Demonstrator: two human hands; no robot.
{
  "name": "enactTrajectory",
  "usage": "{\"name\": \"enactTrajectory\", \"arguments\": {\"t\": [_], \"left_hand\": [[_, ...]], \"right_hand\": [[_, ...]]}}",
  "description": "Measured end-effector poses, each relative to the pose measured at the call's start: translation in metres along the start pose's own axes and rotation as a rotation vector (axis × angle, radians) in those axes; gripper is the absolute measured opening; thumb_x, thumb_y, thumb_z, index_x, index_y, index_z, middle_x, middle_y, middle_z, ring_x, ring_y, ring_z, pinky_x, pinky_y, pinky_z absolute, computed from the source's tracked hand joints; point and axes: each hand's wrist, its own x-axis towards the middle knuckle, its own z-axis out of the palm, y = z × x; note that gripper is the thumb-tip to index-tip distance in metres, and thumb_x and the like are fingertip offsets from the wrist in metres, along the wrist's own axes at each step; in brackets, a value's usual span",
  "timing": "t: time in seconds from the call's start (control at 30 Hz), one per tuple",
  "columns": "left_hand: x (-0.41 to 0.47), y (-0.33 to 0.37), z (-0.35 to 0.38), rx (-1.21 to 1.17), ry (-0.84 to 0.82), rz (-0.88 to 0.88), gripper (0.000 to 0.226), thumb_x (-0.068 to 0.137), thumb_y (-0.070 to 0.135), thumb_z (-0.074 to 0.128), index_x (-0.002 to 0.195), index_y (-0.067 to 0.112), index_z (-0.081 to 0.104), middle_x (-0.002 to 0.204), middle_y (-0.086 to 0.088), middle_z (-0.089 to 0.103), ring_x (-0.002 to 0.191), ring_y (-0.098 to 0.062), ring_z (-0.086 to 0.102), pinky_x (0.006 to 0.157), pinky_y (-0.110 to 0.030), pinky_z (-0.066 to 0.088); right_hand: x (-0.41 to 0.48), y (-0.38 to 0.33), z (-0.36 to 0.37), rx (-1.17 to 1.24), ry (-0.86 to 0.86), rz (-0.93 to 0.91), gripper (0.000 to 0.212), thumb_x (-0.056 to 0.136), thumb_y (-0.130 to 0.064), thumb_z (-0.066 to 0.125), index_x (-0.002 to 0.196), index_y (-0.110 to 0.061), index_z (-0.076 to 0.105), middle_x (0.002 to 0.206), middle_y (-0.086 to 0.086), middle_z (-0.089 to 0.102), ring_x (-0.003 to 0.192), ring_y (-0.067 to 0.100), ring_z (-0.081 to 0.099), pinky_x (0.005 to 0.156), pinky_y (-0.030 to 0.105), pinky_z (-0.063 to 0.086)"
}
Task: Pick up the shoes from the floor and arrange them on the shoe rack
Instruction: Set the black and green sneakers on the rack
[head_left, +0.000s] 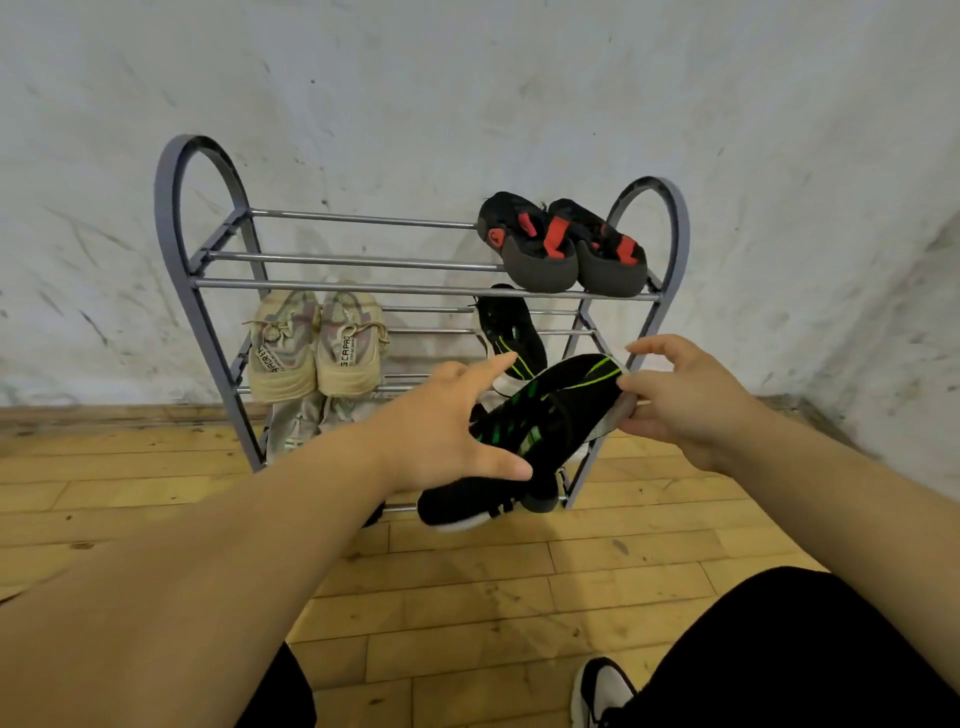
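The left hand (447, 426) is gripping the heel end and the right hand (691, 400) is pinching the toe of the black green-striped knit sneaker (550, 415), lying 8-to-2 o'clock before the grey metal shoe rack (171, 218).

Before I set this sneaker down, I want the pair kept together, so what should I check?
1. Grip: left hand at the heel, right hand pinching the toe of the held sneaker - ok.
2. Matching sneaker on the shoe rack middle shelf - ok.
3. Bare bars between it and the beige pair - ok.
4. Held sneaker level - not ok, tilted.
5. Black shoe below, on rack or floor - cannot tell.
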Motion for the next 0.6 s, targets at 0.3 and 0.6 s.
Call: {"name": "enactTrajectory", "arguments": {"t": [0.3,0.6], "left_hand": [[0.015,-0.001,0.006,0.227,0.069,0.027,0.116,0.066,0.072,0.079,0.156,0.054,0.007,0.149,-0.001,0.039,0.137,-0.025,0.039,0.110,-0.039,0.038],[0.019,0.000,0.003,0.013,0.052,0.086,0.092,0.074,0.048,0.084,0.149,0.059,0.033,0.128,0.008,0.050,0.119,-0.010,0.047,0.091,-0.019,0.037]], "right_hand": [[-0.014,0.002,-0.021,0.252,-0.094,0.070,0.031,0.102,-0.004,0.059,0.127,-0.022,0.058,0.122,0.025,0.070,0.094,0.031,0.076,0.063,0.030,0.061],[-0.021,0.004,-0.036,-0.041,-0.259,-0.016,0.036,0.103,-0.018,0.058,0.134,-0.037,0.057,0.122,0.012,0.072,0.106,0.028,0.074,0.091,0.044,0.060]]}}
